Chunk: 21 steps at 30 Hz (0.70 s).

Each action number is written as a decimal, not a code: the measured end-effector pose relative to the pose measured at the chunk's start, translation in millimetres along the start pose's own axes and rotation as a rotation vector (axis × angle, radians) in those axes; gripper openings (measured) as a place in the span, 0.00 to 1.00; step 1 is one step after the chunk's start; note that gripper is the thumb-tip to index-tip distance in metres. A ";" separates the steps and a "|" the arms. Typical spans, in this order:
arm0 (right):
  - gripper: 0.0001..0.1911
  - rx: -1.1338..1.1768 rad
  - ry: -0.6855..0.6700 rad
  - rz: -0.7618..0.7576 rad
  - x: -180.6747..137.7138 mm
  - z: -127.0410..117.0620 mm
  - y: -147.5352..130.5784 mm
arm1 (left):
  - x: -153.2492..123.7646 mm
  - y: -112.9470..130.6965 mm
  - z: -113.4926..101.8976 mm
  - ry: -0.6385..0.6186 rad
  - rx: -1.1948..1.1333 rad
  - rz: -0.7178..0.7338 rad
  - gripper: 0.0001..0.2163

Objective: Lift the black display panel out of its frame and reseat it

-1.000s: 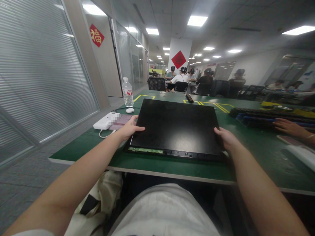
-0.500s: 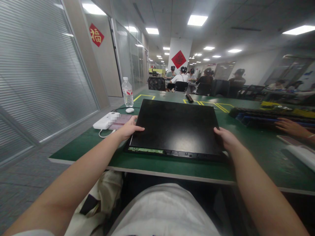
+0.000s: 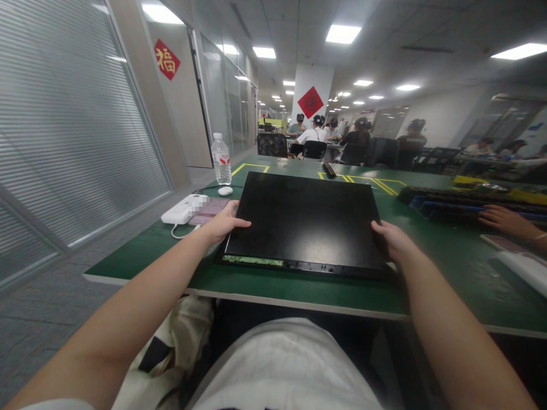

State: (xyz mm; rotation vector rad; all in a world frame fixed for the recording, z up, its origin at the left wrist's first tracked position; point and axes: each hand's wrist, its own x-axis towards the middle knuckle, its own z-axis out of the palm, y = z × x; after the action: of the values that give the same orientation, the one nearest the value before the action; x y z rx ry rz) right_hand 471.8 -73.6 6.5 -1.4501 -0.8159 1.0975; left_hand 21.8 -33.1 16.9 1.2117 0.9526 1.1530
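Note:
A large flat black panel (image 3: 305,219) lies on the green table (image 3: 436,273) right in front of me, a strip of green circuit board showing along its near edge. My left hand (image 3: 222,223) grips the panel's left edge, thumb on top and fingers curled under. On the right edge my right hand (image 3: 392,240) holds the panel the same way.
A white power bank (image 3: 184,209) and a pink phone (image 3: 209,209) lie left of the panel, with a water bottle (image 3: 221,160) and white mouse (image 3: 225,191) behind. Another person's hand (image 3: 499,219) rests near dark trays (image 3: 461,204) at the right. Seated people fill the background.

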 end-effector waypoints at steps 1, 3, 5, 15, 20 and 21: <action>0.05 -0.002 -0.002 -0.001 0.0 0.0 0.1 | 0.1 -0.2 -0.1 -0.001 0.000 -0.002 0.33; 0.05 -0.004 -0.004 0.000 0.3 -0.2 0.1 | 0.5 -0.8 -0.6 -0.003 0.001 -0.004 0.33; 0.05 -0.005 -0.003 0.003 0.6 -0.5 0.1 | 1.1 -1.6 -1.1 -0.003 0.003 -0.001 0.33; 0.06 0.004 -0.004 0.017 -1.4 0.5 -1.1 | 2.5 -3.1 -2.9 -0.003 0.009 0.003 0.33; 0.06 -0.002 -0.002 0.012 -0.7 0.2 -0.1 | 2.5 -3.1 -3.0 -0.001 0.009 0.005 0.33; 0.05 -0.004 -0.002 0.009 -0.4 0.1 0.0 | 2.4 -3.1 -2.9 -0.001 0.010 0.003 0.32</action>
State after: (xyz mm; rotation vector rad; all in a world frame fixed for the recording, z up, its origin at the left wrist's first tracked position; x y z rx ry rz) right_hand 471.5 -73.9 6.6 -1.4573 -0.8136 1.1047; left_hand 19.9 -30.1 13.6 1.2218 0.9567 1.1512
